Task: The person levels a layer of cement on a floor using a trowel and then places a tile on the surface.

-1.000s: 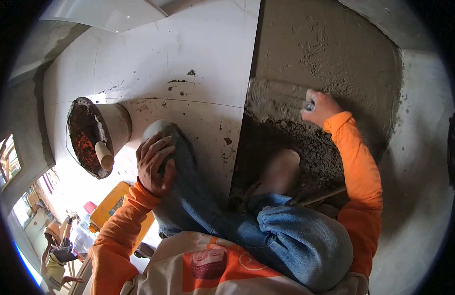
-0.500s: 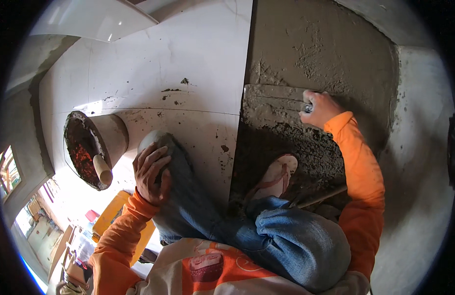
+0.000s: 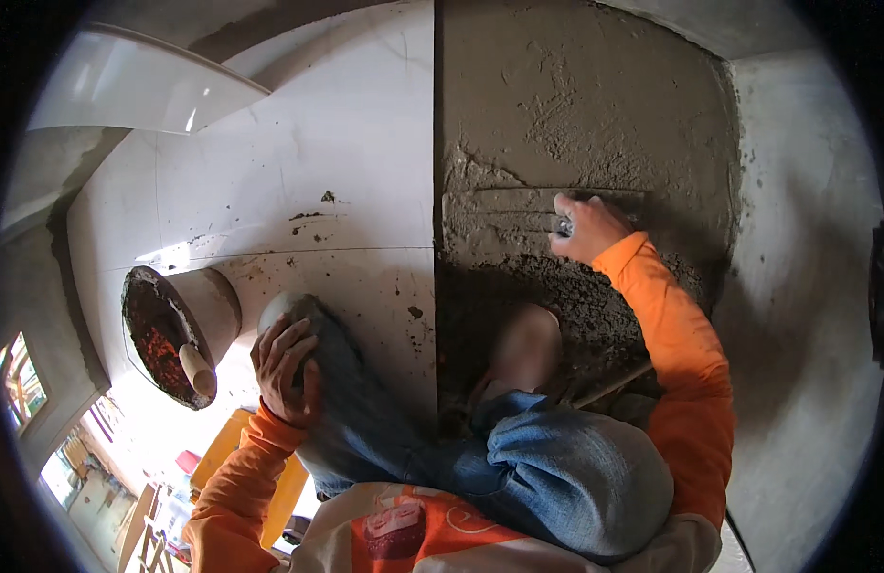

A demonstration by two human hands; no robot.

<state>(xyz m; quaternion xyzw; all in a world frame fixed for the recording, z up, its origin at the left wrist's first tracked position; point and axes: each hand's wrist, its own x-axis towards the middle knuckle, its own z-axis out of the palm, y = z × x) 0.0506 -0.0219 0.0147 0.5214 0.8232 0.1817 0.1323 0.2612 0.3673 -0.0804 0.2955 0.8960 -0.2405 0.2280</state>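
My right hand (image 3: 593, 229) is closed round the handle of a long, flat plastering trowel (image 3: 504, 202). Its blade lies crosswise on grey wet mortar (image 3: 633, 105), the left end close to the edge of the white tiles. Beyond the blade the mortar is mostly smooth, with a rough streak; on my side it is dark and crumbly (image 3: 595, 296). My left hand (image 3: 287, 368) rests on my jeans-covered left knee, fingers lying over it and holding nothing. The underside of the blade is hidden.
On the white tiles (image 3: 365, 115), spotted with mortar crumbs, a mortar-crusted bucket (image 3: 208, 306) lies tilted with a wooden handle (image 3: 198, 371) at its mouth. A grey wall (image 3: 795, 286) stands at right. My sandalled foot (image 3: 528, 349) is beside a stick-like handle (image 3: 609, 384). A yellow container (image 3: 284, 487) is lower left.
The view has shifted, so the scene sits farther left and lower. The trowel has slid slightly right over the mortar with my right hand. My left hand stays on the knee.
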